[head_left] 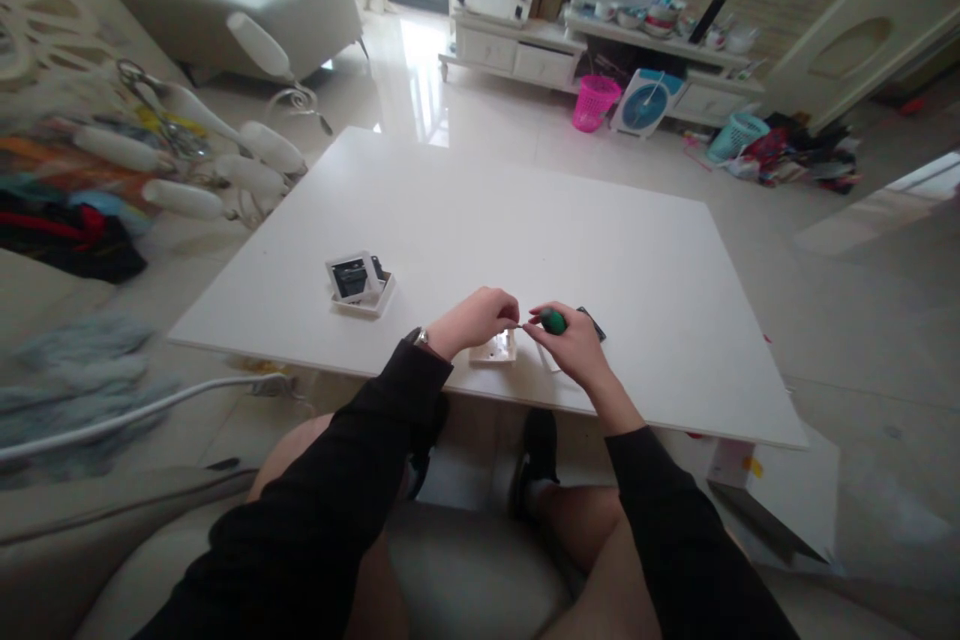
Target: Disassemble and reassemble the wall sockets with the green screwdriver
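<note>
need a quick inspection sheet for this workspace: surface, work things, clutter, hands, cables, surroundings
Surface: white table, with the work things on or above it.
Work things: green-handled tool over the table; small white box by the left hand, partly covered.
Clutter: white frame tilted over a white tray; dark item beyond the right hand, partly hidden.
Hands: right grips the tool; left fingers near its tip, contact unclear.
Cables: white cable left of the seat, off the tabletop; nothing seen on the tabletop.
Surroundings: pink basket and blue-and-white fan on the floor beyond.
</note>
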Demonstrator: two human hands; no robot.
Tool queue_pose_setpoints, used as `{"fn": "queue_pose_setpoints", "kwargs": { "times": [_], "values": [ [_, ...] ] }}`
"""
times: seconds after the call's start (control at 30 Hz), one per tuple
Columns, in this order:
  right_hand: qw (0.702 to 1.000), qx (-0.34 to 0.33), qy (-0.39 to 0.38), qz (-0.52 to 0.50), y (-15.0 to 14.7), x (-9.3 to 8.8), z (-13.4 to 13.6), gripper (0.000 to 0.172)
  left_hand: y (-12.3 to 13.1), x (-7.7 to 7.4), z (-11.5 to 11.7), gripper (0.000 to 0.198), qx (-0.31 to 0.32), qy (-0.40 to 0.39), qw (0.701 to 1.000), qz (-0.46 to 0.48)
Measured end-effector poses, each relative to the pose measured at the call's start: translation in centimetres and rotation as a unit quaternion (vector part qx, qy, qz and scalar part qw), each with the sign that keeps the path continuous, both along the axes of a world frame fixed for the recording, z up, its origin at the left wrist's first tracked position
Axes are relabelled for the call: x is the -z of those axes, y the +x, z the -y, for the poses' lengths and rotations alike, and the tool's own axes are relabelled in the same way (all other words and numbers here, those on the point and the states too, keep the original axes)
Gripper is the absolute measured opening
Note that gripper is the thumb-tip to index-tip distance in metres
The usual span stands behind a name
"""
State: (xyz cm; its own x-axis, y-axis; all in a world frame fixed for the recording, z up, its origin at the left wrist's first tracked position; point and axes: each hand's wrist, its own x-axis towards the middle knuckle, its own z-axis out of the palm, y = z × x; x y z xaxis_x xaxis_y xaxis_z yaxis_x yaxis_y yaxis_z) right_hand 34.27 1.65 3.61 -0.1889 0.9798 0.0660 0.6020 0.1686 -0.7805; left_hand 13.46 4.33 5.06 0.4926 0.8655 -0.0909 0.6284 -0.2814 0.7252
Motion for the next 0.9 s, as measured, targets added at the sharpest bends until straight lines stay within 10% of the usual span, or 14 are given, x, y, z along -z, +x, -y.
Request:
{"fn": "queue_pose_setpoints", "kwargs": {
  "times": [0.63,0.9],
  "values": [
    [0.999,0.001,-0.043,0.004,-0.5,-0.3,-0.1,0.016,1.1,0.3,0.0,0.006,-0.04,-0.104,0.982,0.154],
    [0.941,0.054,-0.094,0.319,1.7,-0.1,-0.7,0.02,-0.9,1.1,0.1,0.028,-0.082,0.004,0.986,-0.143]
  ]
}}
